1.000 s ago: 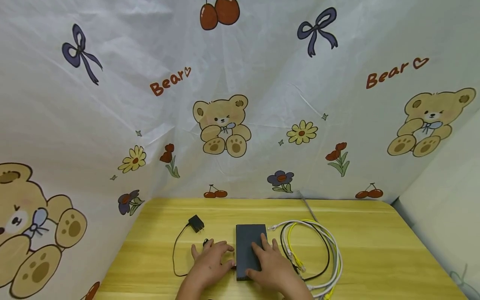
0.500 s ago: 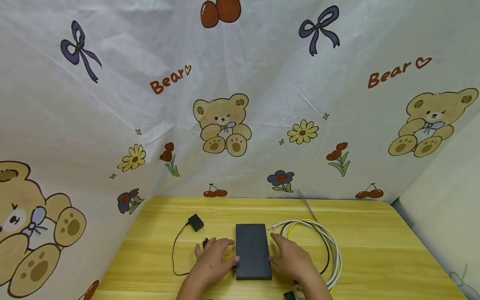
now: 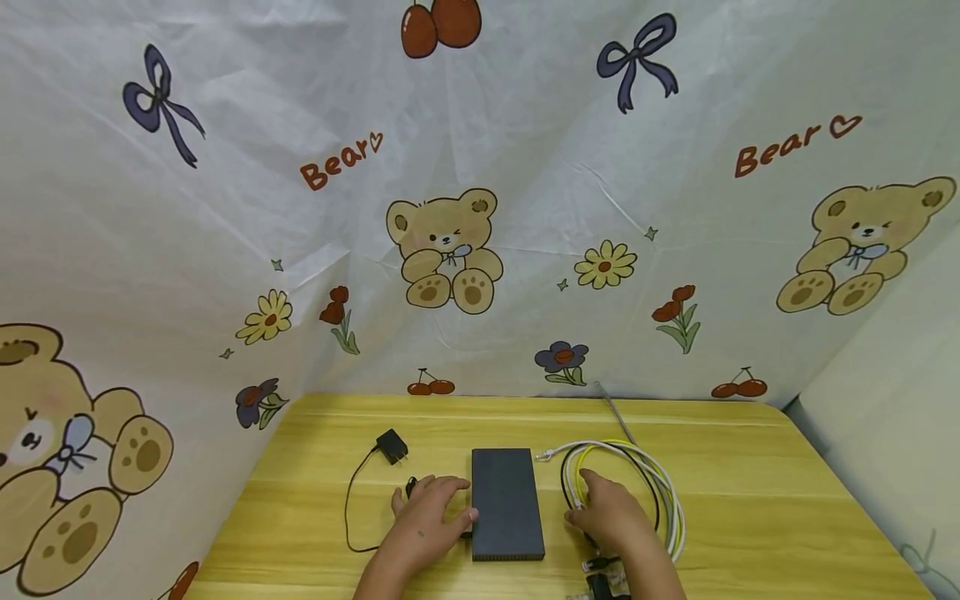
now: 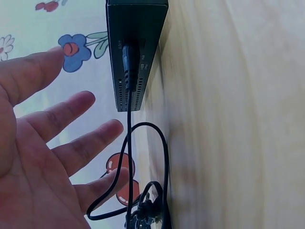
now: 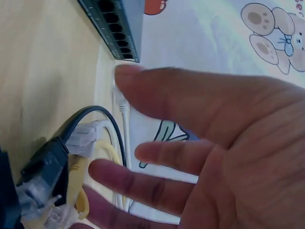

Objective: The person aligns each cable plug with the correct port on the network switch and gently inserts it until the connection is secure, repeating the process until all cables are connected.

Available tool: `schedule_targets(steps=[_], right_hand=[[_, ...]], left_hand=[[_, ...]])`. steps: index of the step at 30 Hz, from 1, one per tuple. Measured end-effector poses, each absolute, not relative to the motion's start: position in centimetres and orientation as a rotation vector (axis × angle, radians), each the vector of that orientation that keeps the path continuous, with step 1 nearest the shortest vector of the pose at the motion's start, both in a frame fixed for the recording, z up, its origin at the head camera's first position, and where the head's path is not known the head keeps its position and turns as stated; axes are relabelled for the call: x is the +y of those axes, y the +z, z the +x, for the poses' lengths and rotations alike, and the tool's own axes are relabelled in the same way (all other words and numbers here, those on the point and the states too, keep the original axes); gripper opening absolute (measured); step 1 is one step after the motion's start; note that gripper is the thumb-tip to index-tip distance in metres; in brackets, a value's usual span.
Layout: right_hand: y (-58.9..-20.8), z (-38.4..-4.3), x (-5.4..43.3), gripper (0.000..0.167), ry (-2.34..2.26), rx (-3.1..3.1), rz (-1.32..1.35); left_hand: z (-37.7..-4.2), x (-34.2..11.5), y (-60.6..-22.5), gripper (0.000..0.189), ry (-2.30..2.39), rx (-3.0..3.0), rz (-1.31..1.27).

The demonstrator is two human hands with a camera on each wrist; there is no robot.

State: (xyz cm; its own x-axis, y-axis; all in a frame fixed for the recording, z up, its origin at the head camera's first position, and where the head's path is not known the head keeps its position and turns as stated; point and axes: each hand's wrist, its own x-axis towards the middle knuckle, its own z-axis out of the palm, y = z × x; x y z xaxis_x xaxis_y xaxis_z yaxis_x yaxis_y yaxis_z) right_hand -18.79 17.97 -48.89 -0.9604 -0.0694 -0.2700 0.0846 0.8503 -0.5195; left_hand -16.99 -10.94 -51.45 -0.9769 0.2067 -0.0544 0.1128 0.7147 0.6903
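A flat dark network switch (image 3: pixel 507 504) lies mid-table. In the left wrist view a black power plug (image 4: pixel 130 64) sits in its end face. My left hand (image 3: pixel 426 521) is at the switch's left side, fingers spread and thumb near the edge, gripping nothing. My right hand (image 3: pixel 613 515) hovers over the coiled network cables (image 3: pixel 672 508) to the right of the switch, fingers loosely extended. In the right wrist view a row of ports (image 5: pixel 114 28) shows on the switch's side, and white, yellow and black cable plugs (image 5: pixel 57 162) lie below my fingers.
A black power adapter (image 3: pixel 392 447) lies at the left, its thin cord looping toward the switch. Black connectors (image 3: pixel 598 583) lie near the front, by my right forearm. A printed bear curtain (image 3: pixel 525 167) hangs behind the wooden table (image 3: pixel 750 500).
My right hand has come off the top of the switch and moved right, over the cables. My left hand stays almost where it was beside the switch.
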Motion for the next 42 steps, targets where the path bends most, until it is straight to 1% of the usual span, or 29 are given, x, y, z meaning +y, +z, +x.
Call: schedule_targets(steps=[3, 12, 20, 22, 26, 28, 32, 35, 39, 42], right_hand=[[-49.3, -19.0, 17.8, 0.078, -0.740, 2.744, 0.031], [-50.5, -19.4, 18.0, 0.065, -0.658, 2.801, 0.018], [-50.4, -18.9, 18.0, 0.038, -0.734, 2.793, 0.028], [-50.4, -18.8, 18.0, 0.037, -0.752, 2.792, 0.025], [-50.2, -18.6, 17.8, 0.046, -0.759, 2.787, 0.022], [-50.2, -18.7, 17.8, 0.047, -0.733, 2.793, 0.015], [-50.0, -18.7, 17.8, 0.038, -0.680, 2.821, -0.005], [-50.0, -18.6, 17.9, 0.034, -0.680, 2.833, -0.009], [-49.8, -18.6, 18.0, 0.033, -0.688, 2.834, -0.013], [-49.5, -18.7, 18.0, 0.032, -0.682, 2.841, -0.034]], left_hand=[[-17.1, -11.0, -51.5, 0.043, 1.127, 2.787, 0.250], [-17.2, -11.0, -51.7, 0.042, 1.149, 2.782, 0.278], [-17.2, -11.0, -51.8, 0.042, 1.160, 2.777, 0.292], [-17.2, -11.0, -51.7, 0.042, 1.165, 2.776, 0.294], [-17.2, -11.0, -51.7, 0.041, 1.170, 2.773, 0.291], [-17.2, -11.0, -51.7, 0.041, 1.171, 2.769, 0.290], [-17.3, -11.0, -51.7, 0.042, 1.180, 2.756, 0.302], [-17.4, -10.8, -51.8, 0.042, 1.176, 2.751, 0.322], [-17.5, -10.4, -51.7, 0.042, 1.112, 2.806, 0.331], [-17.6, -9.9, -51.2, 0.042, 1.034, 2.882, 0.292]])
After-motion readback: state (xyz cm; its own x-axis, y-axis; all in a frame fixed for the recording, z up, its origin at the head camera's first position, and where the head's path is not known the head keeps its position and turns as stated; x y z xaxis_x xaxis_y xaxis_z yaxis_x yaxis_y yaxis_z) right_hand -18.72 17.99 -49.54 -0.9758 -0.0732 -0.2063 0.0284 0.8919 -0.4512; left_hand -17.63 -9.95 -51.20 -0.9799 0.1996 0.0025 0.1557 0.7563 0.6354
